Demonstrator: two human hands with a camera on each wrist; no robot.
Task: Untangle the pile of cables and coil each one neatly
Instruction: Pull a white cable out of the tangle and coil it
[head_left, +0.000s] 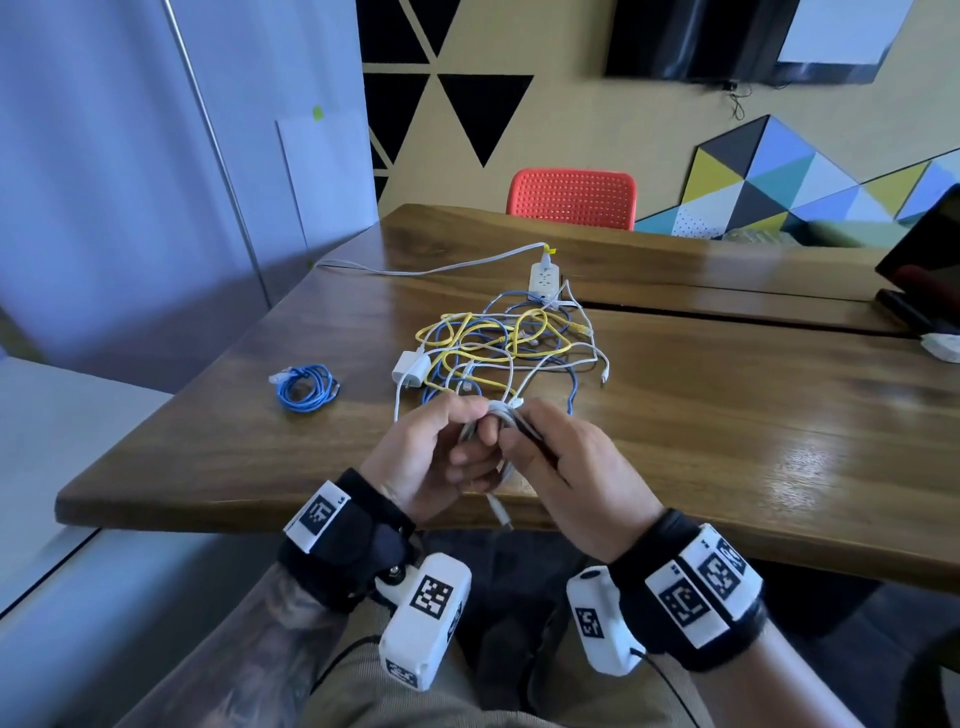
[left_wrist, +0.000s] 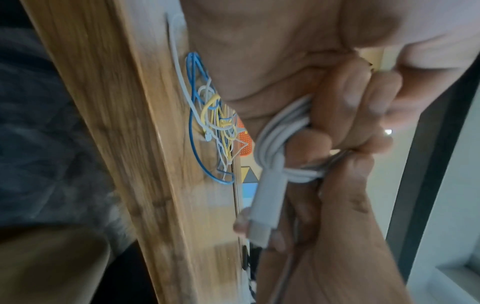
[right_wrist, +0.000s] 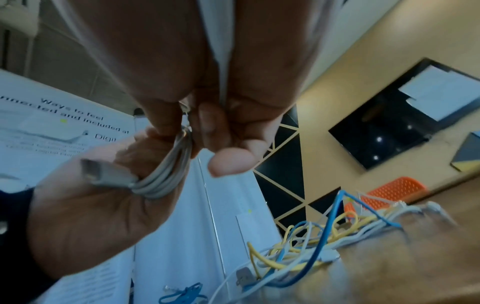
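A small coil of white cable (head_left: 503, 417) is held above the table's near edge. My left hand (head_left: 441, 444) grips the coil's loops from the left. My right hand (head_left: 550, 454) pinches them from the right. One white plug end (head_left: 500, 512) hangs below my hands. In the left wrist view the coil (left_wrist: 275, 135) and its long plug (left_wrist: 265, 205) lie across my fingers (left_wrist: 327, 111). In the right wrist view the coil (right_wrist: 166, 174) loops between both hands. The tangled pile (head_left: 511, 348) of yellow, blue and white cables lies just beyond. A coiled blue cable (head_left: 306, 388) rests to the left.
The wooden table (head_left: 727, 415) has a white charger block (head_left: 410, 368) at the pile's left edge. A white power strip (head_left: 544, 278) lies behind the pile, its cord running left. An orange chair (head_left: 571, 197) stands at the far side. A dark screen (head_left: 924, 270) leans at the right.
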